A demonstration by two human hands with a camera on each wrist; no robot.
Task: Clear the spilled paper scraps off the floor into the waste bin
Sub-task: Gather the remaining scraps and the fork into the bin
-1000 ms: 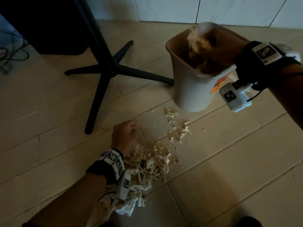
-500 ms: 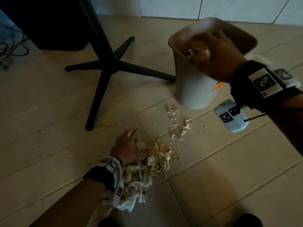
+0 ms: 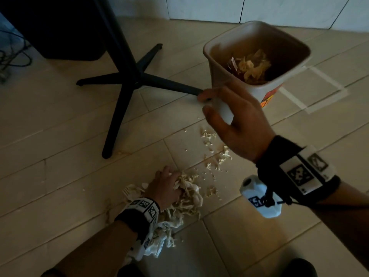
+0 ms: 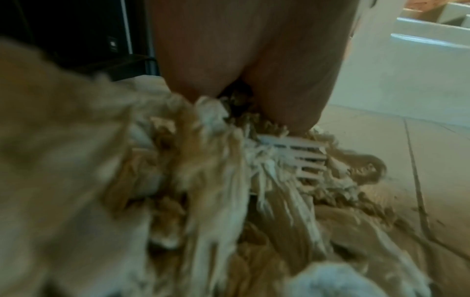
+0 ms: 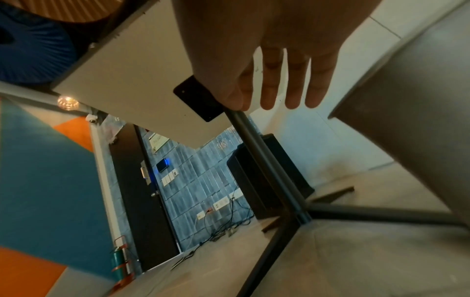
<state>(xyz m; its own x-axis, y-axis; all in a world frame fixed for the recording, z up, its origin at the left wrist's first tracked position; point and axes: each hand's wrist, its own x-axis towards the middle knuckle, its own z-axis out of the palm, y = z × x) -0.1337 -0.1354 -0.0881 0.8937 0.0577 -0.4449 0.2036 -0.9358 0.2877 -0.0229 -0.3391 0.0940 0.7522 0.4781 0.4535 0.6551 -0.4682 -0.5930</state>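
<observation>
The right hand (image 3: 237, 120) has come out of the waste bin (image 3: 223, 108) and now hangs empty in front of it, fingers straight and spread. The scraps it carried lie inside the bin. The left hand (image 3: 164, 187) stays on the floor (image 3: 60, 176), fingers curled into the pile of paper scraps (image 3: 187, 198).

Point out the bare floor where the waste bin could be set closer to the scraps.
Bare tiles lie right of the scrap pile, under the right hand, short of the taped outline. Another bare stretch lies left of the left hand, below the black table legs. Between pile and waste bin, loose scraps litter the floor.
</observation>
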